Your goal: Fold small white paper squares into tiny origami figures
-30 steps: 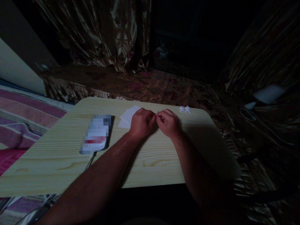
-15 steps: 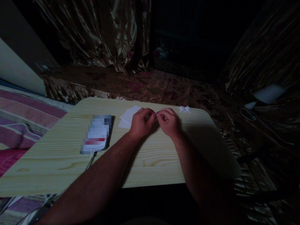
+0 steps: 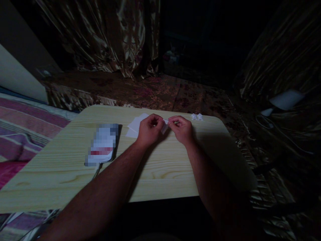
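Between both hands, over the far part of the table, is a small piece of white paper [image 3: 165, 122], partly hidden by the fingers. My left hand [image 3: 150, 130] pinches its left side between thumb and forefinger. On the other side my right hand [image 3: 181, 129] pinches its right end the same way. Flat sheets of white paper [image 3: 135, 126] lie just left of my left hand, overlapping each other. Two small folded white paper shapes [image 3: 197, 116] sit side by side near the far edge, right of my right hand.
A phone [image 3: 104, 144], blurred out, lies on the left of the light wooden table [image 3: 165, 174] with a white cable [image 3: 97, 170] running from it. A striped bed cover [image 3: 22, 124] is at the left. Beyond the right edge stands a pale lamp-like object [image 3: 286, 99].
My hands have drawn slightly apart, and more of the white paper shows between the fingertips. The papers and the phone lie where they were.
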`<action>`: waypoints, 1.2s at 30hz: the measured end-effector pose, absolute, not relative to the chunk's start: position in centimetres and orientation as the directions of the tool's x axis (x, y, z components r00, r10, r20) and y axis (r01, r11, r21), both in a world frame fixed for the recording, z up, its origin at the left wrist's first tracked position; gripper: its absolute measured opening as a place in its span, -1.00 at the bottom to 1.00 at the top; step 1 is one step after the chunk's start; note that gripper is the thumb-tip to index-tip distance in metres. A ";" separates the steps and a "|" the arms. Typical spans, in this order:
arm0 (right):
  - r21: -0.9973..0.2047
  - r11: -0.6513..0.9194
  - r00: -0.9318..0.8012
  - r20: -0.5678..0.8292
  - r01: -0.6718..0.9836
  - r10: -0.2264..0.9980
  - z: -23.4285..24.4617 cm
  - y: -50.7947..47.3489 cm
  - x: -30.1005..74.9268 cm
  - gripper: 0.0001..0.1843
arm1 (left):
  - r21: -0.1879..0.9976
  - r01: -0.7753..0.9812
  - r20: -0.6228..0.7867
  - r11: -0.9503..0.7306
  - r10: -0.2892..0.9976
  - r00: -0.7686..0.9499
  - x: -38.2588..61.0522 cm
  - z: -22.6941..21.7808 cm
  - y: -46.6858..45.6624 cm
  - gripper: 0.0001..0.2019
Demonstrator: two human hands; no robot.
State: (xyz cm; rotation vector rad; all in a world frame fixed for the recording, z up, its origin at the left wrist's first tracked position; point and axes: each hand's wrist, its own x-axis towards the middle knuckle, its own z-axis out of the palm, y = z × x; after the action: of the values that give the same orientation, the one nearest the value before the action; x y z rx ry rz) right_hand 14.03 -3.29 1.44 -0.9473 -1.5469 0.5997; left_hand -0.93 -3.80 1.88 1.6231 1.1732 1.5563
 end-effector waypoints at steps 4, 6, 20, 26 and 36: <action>-0.823 0.530 0.008 0.543 0.204 0.840 1.3 -3.2 13.8 -0.89 | 0.932 0.079 0.360 -0.355 0.931 -0.064 -0.8 1.8 -3.7 -0.80; -0.841 0.506 0.022 0.519 0.192 0.854 1.3 -3.3 13.7 -0.87 | 0.940 0.045 0.342 -0.339 0.937 -0.073 -0.8 1.9 -3.7 -0.80; -0.896 0.429 0.102 0.440 0.113 0.892 1.3 -3.2 13.3 -0.87 | 0.963 -0.071 0.250 -0.260 0.960 -0.126 -0.4 1.9 -3.9 -0.73; -0.898 0.425 0.111 0.437 0.116 0.893 1.4 -3.2 13.2 -0.87 | 0.957 -0.073 0.269 -0.281 0.953 -0.137 -0.3 2.2 -4.1 -0.71; -0.959 0.282 0.062 0.280 -0.020 0.958 1.6 -3.4 13.2 -0.79 | 0.955 -0.075 0.271 -0.286 0.949 -0.162 -0.4 2.2 -4.0 -0.75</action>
State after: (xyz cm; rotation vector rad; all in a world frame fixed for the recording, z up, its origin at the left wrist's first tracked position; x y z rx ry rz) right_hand 13.24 -3.39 1.62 -1.0046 -1.2672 0.9696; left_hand -0.38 -3.97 2.21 1.2638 1.0974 1.5762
